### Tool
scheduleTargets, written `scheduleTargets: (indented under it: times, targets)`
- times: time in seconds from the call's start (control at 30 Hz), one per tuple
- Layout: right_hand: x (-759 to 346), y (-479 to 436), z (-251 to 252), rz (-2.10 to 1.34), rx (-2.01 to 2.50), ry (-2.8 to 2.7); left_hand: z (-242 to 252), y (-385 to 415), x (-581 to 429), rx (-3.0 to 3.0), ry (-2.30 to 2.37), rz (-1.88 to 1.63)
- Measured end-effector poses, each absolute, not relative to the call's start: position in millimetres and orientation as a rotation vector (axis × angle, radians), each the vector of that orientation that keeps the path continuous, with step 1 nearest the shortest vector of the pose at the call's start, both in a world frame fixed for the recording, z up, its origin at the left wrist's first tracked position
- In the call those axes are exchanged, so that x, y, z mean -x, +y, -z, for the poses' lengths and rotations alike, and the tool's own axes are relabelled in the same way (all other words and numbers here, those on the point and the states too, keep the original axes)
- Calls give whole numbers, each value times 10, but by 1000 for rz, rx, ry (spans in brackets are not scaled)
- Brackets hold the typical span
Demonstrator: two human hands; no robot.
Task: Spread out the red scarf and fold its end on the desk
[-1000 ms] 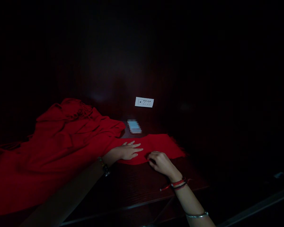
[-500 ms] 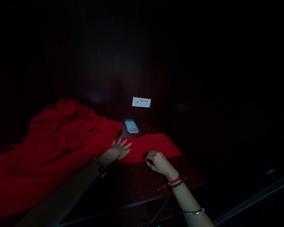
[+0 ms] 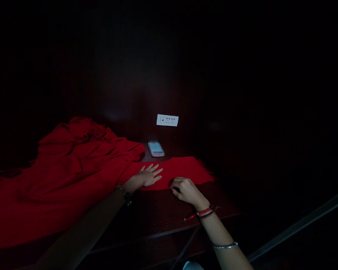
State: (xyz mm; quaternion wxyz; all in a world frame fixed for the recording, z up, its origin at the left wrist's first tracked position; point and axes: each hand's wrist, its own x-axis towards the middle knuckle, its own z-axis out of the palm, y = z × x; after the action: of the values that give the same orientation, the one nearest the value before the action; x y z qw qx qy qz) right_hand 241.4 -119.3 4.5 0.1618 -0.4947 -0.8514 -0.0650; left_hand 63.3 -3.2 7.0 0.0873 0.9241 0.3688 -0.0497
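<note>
A red fringed scarf [image 3: 183, 167] lies across a dark wooden surface, its right part spread flat and its left part heaped in loose folds. My left hand [image 3: 148, 177] rests palm down on the flat part, fingers spread. At the near edge of the cloth is my right hand [image 3: 186, 189], its fingers curled in and closed at that edge; the fingertips are partly hidden. Fringe shows at the right end and on the heap.
A pale, blurred-out rectangular object [image 3: 156, 149] lies behind the scarf. On the dark back panel is a white socket plate [image 3: 167, 120]. The wooden surface [image 3: 154, 213] ends at a front edge below my hands. A pale rail [image 3: 301, 227] runs at the lower right.
My left hand has slid a little to the right along the flat scarf, fingers still spread. My right hand stays at the near edge. The view has shifted slightly.
</note>
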Motion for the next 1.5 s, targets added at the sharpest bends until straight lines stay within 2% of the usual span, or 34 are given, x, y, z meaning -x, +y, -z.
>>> scheduleTargets:
  times: [0.13,0.2,0.43,0.53,0.73,0.87,1.0,1.2,1.5]
  targets:
    - [-2411,-1188,-45,205,1395,-2439,-153,74,-530,-2627,1597,231]
    - [-2410,-1191,-49,203,1397,-2443,-196,40,-582,-2666,1665,221]
    - [-2409,-1210,-65,176,1426,-2443,-109,-53,-882,-2865,832,156]
    - [-2413,-1206,-61,184,1427,-2450,-39,147,-812,-2843,904,145]
    - [-2420,-1195,-47,196,1434,-2454,-127,245,-664,-2808,1361,125]
    - [-2423,-1194,-43,205,1445,-2433,-141,-84,-550,-2914,1152,33]
    - [-2422,-1197,-50,214,1446,-2434,-35,-295,-400,-2866,980,127]
    - [-2285,-1251,-96,257,1369,-2463,-25,-305,-400,-2795,1041,191]
    - [-2117,-1272,-50,565,1299,-2617,-46,-366,-391,-2793,1059,137]
